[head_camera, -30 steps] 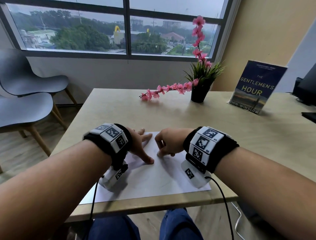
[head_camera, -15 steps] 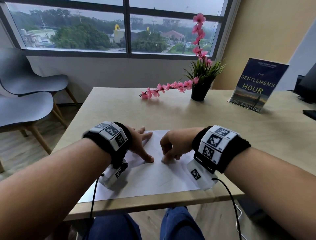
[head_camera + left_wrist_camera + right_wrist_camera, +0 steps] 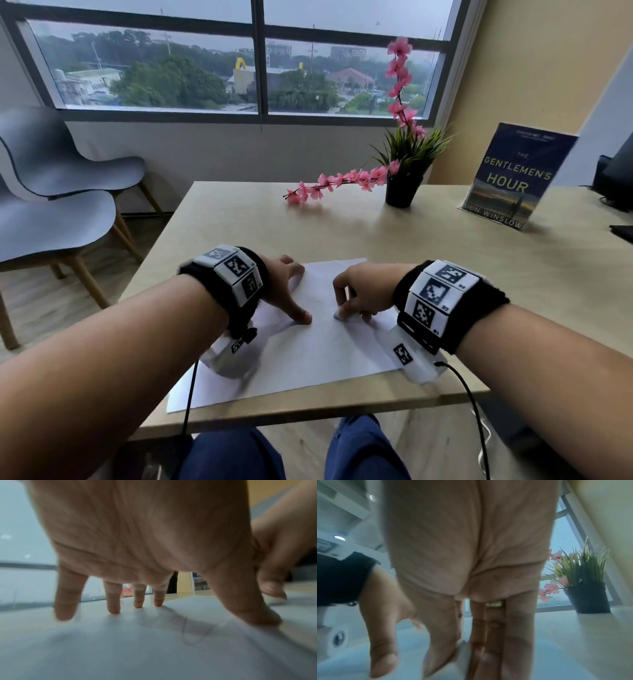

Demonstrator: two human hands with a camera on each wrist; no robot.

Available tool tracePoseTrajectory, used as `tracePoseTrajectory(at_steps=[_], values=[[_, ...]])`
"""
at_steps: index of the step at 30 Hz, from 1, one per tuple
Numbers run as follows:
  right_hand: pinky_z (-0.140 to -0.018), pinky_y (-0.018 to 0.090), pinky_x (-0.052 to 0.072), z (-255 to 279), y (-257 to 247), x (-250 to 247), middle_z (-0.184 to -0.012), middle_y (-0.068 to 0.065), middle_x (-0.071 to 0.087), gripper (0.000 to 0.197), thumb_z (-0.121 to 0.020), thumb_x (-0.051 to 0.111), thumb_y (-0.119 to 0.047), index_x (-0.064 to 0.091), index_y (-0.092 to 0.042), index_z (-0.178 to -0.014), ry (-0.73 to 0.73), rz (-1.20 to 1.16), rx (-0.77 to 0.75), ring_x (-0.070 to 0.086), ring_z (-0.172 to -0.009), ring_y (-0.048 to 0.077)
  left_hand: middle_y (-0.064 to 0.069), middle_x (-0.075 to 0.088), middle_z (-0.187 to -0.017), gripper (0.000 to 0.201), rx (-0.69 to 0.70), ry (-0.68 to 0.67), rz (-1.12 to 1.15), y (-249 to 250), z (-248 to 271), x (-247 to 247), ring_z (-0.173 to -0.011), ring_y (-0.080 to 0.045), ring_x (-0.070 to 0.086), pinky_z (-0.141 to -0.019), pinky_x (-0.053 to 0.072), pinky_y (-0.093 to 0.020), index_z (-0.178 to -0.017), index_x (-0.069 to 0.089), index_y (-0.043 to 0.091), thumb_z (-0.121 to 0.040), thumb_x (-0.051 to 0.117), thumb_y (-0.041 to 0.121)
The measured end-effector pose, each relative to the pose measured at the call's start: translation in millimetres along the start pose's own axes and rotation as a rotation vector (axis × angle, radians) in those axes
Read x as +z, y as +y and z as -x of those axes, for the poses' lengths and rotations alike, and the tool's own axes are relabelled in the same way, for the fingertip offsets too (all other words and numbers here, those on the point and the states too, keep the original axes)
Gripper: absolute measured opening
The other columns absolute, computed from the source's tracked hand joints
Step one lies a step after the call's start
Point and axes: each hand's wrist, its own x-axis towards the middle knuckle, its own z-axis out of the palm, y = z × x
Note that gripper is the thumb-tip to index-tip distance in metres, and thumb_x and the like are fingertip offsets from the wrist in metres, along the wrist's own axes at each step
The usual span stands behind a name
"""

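Note:
A white sheet of paper (image 3: pixel 308 359) lies on the wooden table (image 3: pixel 239 233) near its front edge, with faint pencil marks (image 3: pixel 193 632) on it. My left hand (image 3: pixel 294 291) presses the sheet down with spread, straight fingers (image 3: pixel 113 601) and the thumb planted. Just to its right, my right hand (image 3: pixel 349 308) curls down onto the paper and pinches a small white eraser (image 3: pixel 340 314) against the sheet. The eraser (image 3: pixel 462 651) shows between thumb and fingers in the right wrist view, and the eraser (image 3: pixel 274 600) also appears in the left wrist view.
A black pot with grass and pink flowers (image 3: pixel 400 185) stands at the back of the table, one flowered branch lying leftward. A blue book (image 3: pixel 513 178) stands upright at the back right. Dark equipment (image 3: pixel 616 178) sits at the far right. Grey chairs (image 3: pixel 58 205) stand left.
My right hand has slid a little to the right on the paper, away from the left thumb. The left hand has stayed planted.

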Motion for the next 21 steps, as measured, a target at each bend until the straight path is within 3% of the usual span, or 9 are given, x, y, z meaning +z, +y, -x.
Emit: tracePoseTrajectory(at_steps=[4,6,9,12,15,18,21], values=[[-0.061,0.021,0.046,-3,0,-5,-0.078,0.004,0.072,0.024,-0.091,0.063,-0.034,0.064,-0.012,-0.102,0.046,-0.037,0.065,0.061,-0.060,0.015,0.001,-0.020,-0.159,0.100,-0.005,0.109,-0.112,7,7,-1,-0.148,-0.029,-0.012,-0.119,0.009,-0.054,-0.152,0.003,0.035,-0.075,0.050,0.076],[-0.056,0.017,0.042,-3,-1,-7,-0.069,-0.001,0.067,0.025,-0.093,0.062,-0.032,0.065,-0.010,-0.104,0.049,-0.044,0.079,0.058,-0.054,0.010,0.001,-0.017,-0.160,0.092,0.016,0.064,-0.118,8,9,2,-0.149,-0.027,-0.005,-0.119,0.011,-0.051,-0.151,0.001,0.040,-0.078,0.047,0.074],[-0.057,0.020,0.043,-3,-6,-6,-0.064,-0.002,0.065,0.027,-0.093,0.061,-0.029,0.066,-0.006,-0.106,0.058,-0.015,0.095,0.057,-0.053,0.010,0.008,-0.013,-0.160,0.108,0.022,-0.059,-0.029,5,11,8,-0.149,-0.021,0.006,-0.119,0.017,-0.047,-0.148,-0.006,0.046,-0.065,0.052,0.083],[-0.067,0.023,0.052,-4,-18,-2,-0.078,0.005,0.074,0.030,-0.091,0.061,-0.029,0.070,-0.003,-0.104,0.056,0.011,0.060,0.065,-0.065,0.015,0.009,-0.014,-0.160,0.112,0.035,-0.060,-0.010,3,13,10,-0.150,-0.020,-0.001,-0.120,0.012,-0.048,-0.147,-0.009,0.047,-0.062,0.055,0.084],[-0.058,0.018,0.045,-3,-27,0,-0.078,0.004,0.071,0.031,-0.091,0.063,-0.031,0.070,-0.004,-0.103,0.014,0.011,0.017,0.063,-0.067,0.015,0.009,-0.015,-0.160,0.111,0.040,-0.057,0.007,3,15,10,-0.149,-0.020,-0.002,-0.120,0.013,-0.047,-0.147,-0.009,0.047,-0.064,0.055,0.082],[-0.052,0.017,0.041,-3,-20,-8,-0.075,0.005,0.070,0.026,-0.091,0.064,-0.028,0.067,-0.005,-0.102,0.069,-0.004,0.080,0.061,-0.063,0.017,0.010,-0.015,-0.160,0.110,0.036,-0.062,0.014,3,17,10,-0.149,-0.020,-0.003,-0.120,0.010,-0.049,-0.147,-0.009,0.047,-0.064,0.055,0.082],[-0.050,0.018,0.040,-3,-19,-9,-0.095,0.012,0.075,0.028,-0.095,0.058,-0.022,0.068,0.000,-0.108,0.095,0.023,0.114,0.060,-0.060,0.016,0.010,-0.014,-0.160,0.110,0.037,-0.054,0.016,3,16,10,-0.149,-0.020,-0.003,-0.120,0.009,-0.050,-0.147,-0.008,0.047,-0.064,0.055,0.082]])
